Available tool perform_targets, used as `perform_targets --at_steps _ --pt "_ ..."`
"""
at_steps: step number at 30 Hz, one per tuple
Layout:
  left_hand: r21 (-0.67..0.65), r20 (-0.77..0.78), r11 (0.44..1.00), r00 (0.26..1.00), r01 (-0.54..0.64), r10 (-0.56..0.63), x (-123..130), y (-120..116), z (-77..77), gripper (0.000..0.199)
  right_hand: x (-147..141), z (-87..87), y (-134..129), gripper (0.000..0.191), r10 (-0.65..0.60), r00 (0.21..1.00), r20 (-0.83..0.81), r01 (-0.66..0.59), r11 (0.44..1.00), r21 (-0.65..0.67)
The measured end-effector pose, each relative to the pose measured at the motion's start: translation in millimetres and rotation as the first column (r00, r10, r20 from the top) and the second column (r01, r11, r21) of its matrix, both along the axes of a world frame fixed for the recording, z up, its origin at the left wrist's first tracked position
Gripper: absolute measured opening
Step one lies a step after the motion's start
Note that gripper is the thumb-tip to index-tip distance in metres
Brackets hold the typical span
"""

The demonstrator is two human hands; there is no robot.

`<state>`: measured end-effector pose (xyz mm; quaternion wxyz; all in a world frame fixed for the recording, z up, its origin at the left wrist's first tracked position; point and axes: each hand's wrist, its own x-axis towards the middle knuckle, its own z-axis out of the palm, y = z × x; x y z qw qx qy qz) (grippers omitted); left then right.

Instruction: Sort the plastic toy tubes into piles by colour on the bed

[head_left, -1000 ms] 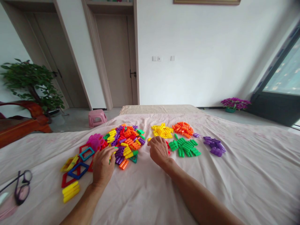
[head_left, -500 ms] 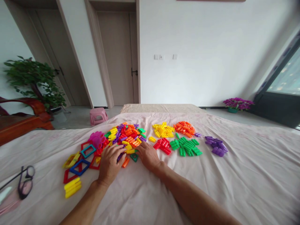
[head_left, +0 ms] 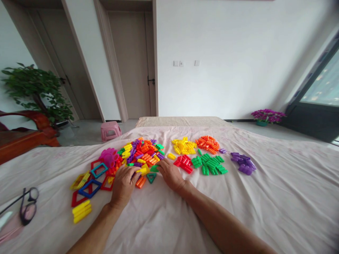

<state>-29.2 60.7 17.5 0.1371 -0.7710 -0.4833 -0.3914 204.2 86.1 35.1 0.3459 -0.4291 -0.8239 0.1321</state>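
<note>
At the near edge of a mixed pile of colorful plastic pieces (head_left: 144,151), two bare hands worked over a pale cloth (head_left: 159,218). The left hand (head_left: 124,185), thumb and fingers drawn nearly together, pinched a yellow piece (head_left: 141,170) at the pile's near side. The right hand (head_left: 171,174), its fingertips closed, gripped the end of a green piece (head_left: 154,169) just beside it.

A small green triangle frame (head_left: 151,177) lay just in front of the pile, near an orange piece (head_left: 141,182). To the pile's right sat single-color groups: red pieces (head_left: 183,163) and yellow pieces (head_left: 183,145) nearest, then green pieces (head_left: 211,164) and orange pieces (head_left: 207,144), with purple pieces (head_left: 243,163) farthest out. Pink pieces (head_left: 108,157) adjoined the pile's left side, with square frames (head_left: 90,188) spread beyond them and eyeglasses (head_left: 28,208) well apart, farther left.
</note>
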Motion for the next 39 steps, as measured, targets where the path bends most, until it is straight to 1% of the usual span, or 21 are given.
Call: perform_targets --at_steps 3,6,8,10,13,16,19,22,23,24,25,26,28,30,32,34,36,37,39 --pt "0.009 -0.003 1.0 1.0 0.007 -0.007 -3.2 2.0 -2.4 0.018 13.7 11.7 8.0 0.022 -0.086 0.993 -0.078 0.086 0.996 -0.004" --pt "0.021 -0.037 0.999 0.999 0.035 -0.034 -3.4 4.6 -7.1 0.018 33.6 33.0 18.3 0.023 -0.141 0.986 -0.089 0.143 0.99 0.01" --pt "0.038 -0.059 0.998 0.997 0.053 -0.05 -3.1 6.4 -10.3 0.018 51.4 50.1 23.6 0.023 -0.188 0.982 -0.019 0.188 0.982 0.006" --pt "0.048 -0.07 0.997 0.996 0.066 -0.062 -3.3 7.8 -12.7 0.019 72.4 66.0 26.5 0.023 -0.262 0.96 0.099 0.264 0.964 -0.013" --pt "0.054 -0.075 0.996 0.995 0.074 -0.069 -4.1 8.8 -14.2 0.021 105.3 81.6 27.6 0.026 -0.391 0.874 0.287 0.419 0.907 -0.042" --pt "0.058 -0.065 0.995 0.995 0.08 -0.076 -4.6 9.1 -14.5 0.021 134.4 85.9 28.0 0.028 -0.465 0.775 0.428 0.537 0.842 -0.058" --pt "0.057 -0.051 0.994 0.995 0.088 -0.086 -5.1 9.7 -15.4 0.019 156.4 84.8 28.0 0.027 -0.493 0.712 0.5 0.609 0.788 -0.09" --pt "0.047 -0.036 0.994 0.995 0.096 -0.094 -5.9 10.5 -16.7 0.018 168.3 85.3 26.9 0.025 -0.549 0.627 0.553 0.708 0.698 -0.109" --pt "0.04 -0.028 0.994 0.995 0.098 -0.097 -6.1 10.6 -16.9 0.018 169.2 86.4 26.5 0.026 -0.565 0.608 0.557 0.725 0.681 -0.1" --pt "0.033 -0.018 0.995 0.995 0.098 -0.097 -6.2 10.5 -16.7 0.018 168.1 87.6 26.2 0.026 -0.575 0.604 0.552 0.727 0.681 -0.088" --pt "0.022 -0.006 0.995 0.995 0.097 -0.097 -6.2 10.3 -16.2 0.018 165.0 88.7 26.2 0.027 -0.576 0.616 0.538 0.715 0.695 -0.075" --pt "0.008 0.007 0.995 0.995 0.097 -0.097 -6.2 9.9 -15.5 0.019 159.8 89.4 26.4 0.028 -0.566 0.644 0.515 0.687 0.724 -0.063" --pt "-0.023 0.033 0.995 0.995 0.097 -0.097 -5.9 8.8 -13.8 0.019 142.9 88.2 27.3 0.029 -0.511 0.729 0.456 0.594 0.803 -0.05" --pt "-0.047 0.064 0.994 0.994 0.096 -0.093 -5.8 7.8 -12.6 0.02 119.0 82.5 27.9 0.027 -0.388 0.836 0.387 0.443 0.894 -0.062" --pt "-0.067 0.103 0.994 0.991 0.091 -0.084 -5.7 6.9 -12.5 0.02 91.0 72.5 26.4 0.025 -0.215 0.927 0.307 0.25 0.965 -0.08" --pt "-0.093 0.148 0.992 0.986 0.088 -0.073 -5.4 6.1 -13.3 0.022 63.1 60.4 21.7 0.023 -0.055 0.969 0.241 0.079 0.993 -0.088" --pt "-0.123 0.188 0.988 0.98 0.092 -0.068 -4.4 5.0 -14.0 0.023 39.2 49.2 13.6 0.022 0.059 0.974 0.221 -0.04 0.995 -0.092" --pt "-0.134 0.202 0.986 0.977 0.096 -0.067 -3.5 4.2 -14.0 0.022 29.4 44.6 8.7 0.021 0.095 0.971 0.221 -0.075 0.992 -0.099" --pt "-0.138 0.218 0.985 0.973 0.103 -0.071 -0.9 2.2 -13.0 0.02 14.8 37.8 -1.2 0.022 0.122 0.967 0.222 -0.098 0.988 -0.115"
